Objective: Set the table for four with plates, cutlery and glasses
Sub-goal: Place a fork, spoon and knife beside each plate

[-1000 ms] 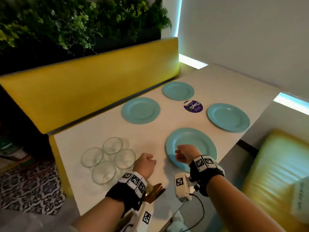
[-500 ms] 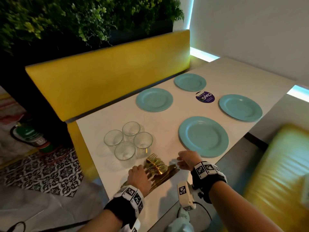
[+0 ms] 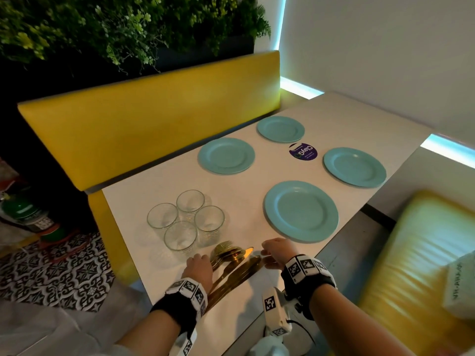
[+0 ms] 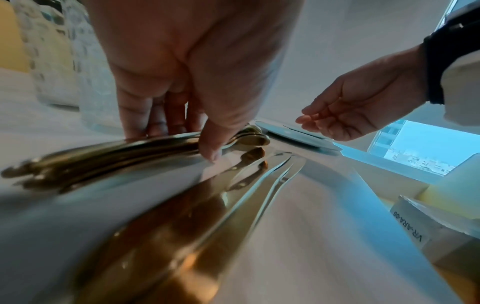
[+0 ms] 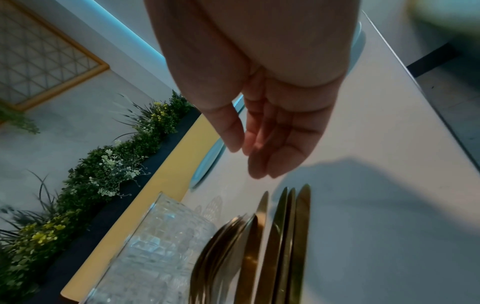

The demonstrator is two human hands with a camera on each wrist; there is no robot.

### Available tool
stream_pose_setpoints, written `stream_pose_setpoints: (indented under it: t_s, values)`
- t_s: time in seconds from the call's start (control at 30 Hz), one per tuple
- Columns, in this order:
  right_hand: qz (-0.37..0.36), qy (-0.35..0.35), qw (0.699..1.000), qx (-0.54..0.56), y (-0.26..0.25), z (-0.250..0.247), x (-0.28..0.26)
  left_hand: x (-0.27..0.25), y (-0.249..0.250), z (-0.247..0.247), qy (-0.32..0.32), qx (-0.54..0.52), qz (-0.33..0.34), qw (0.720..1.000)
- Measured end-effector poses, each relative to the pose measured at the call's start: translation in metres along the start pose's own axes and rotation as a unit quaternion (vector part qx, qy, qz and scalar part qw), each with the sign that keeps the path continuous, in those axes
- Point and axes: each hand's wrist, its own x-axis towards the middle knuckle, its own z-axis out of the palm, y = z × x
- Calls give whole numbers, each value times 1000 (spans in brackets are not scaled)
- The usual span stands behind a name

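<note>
My left hand sits at the near edge of the white surface, fingers curled down with the thumb pinching a bunch of gold cutlery, the fork and spoon handles. My right hand hovers just beside, fingers straight and loosely together, holding nothing. Gold knives lie flat between both hands, long axis running from the near edge diagonally toward the nearest plate, tips pointing away from me. Four glasses cluster just left of the cutlery, touching or nearly. Bare surface lies between glasses and plates. Three more teal plates sit further out, with a purple sticker among them. Yellow bench back along the left edge, plants above it, white wall on the right.
</note>
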Motion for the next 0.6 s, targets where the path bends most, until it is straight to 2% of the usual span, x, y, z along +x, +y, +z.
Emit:
stream_pose_setpoints:
  t_s: [0.17, 0.4, 0.6]
  values:
    - [22, 7, 1000, -2, 6, -5, 3, -2, 0, 7, 44, 40, 24, 998]
    - [21, 20, 1000, -7, 16, -15, 6, -2, -1, 6, 46, 53, 28, 997]
    - [17, 18, 1000, -10, 17, -18, 6, -4, -4, 4, 62, 22, 33, 997]
